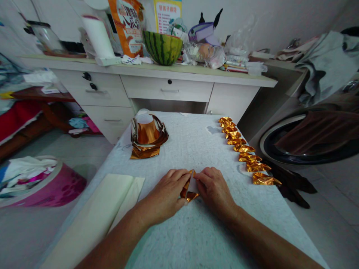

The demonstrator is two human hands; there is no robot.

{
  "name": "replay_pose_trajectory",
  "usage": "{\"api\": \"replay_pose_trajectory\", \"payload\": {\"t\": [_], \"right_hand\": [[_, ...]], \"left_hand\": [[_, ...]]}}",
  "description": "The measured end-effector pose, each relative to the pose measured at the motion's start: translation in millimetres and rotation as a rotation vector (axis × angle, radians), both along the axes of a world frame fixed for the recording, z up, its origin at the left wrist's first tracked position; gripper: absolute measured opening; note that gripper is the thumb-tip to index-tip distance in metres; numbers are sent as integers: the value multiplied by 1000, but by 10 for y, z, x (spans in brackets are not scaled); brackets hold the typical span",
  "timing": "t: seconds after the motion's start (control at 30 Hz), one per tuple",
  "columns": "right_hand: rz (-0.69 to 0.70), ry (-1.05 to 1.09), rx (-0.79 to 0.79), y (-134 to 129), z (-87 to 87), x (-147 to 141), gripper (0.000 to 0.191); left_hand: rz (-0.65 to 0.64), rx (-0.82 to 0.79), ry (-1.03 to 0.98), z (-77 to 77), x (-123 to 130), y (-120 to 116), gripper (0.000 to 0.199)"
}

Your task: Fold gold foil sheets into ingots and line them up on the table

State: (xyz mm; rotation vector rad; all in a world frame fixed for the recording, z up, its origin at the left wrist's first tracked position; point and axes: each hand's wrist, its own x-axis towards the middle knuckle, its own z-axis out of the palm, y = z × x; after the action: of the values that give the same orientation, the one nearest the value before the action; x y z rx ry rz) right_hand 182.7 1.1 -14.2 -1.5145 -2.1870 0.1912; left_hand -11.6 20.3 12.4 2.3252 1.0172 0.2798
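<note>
A small folded piece of gold foil point(191, 195) lies at the middle of the cloth-covered table point(193, 142). My left hand point(171, 190) grips its left side, fingers bent over it and thumb low. From the right, my right hand point(214, 186) pinches the foil's upper tip between thumb and index finger. Behind my left hand stands a stack of curved gold foil sheets point(148, 136) around a pale core. Several folded gold foil pieces point(244, 148) form a row along the table's right edge.
Folded cream paper point(98, 209) covers the table's left front. A pink bin point(64, 183) stands on the floor at left, a washing machine point(283, 134) at right. Behind is a white desk point(168, 87) with half a watermelon point(162, 48) and an orange bag point(127, 30).
</note>
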Motion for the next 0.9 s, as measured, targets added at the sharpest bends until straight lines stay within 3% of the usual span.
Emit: {"api": "replay_pose_trajectory", "payload": {"t": [0.9], "right_hand": [[35, -46, -35, 46, 14, -43, 15]], "left_hand": [[12, -4, -34, -25, -14, -16, 61]]}}
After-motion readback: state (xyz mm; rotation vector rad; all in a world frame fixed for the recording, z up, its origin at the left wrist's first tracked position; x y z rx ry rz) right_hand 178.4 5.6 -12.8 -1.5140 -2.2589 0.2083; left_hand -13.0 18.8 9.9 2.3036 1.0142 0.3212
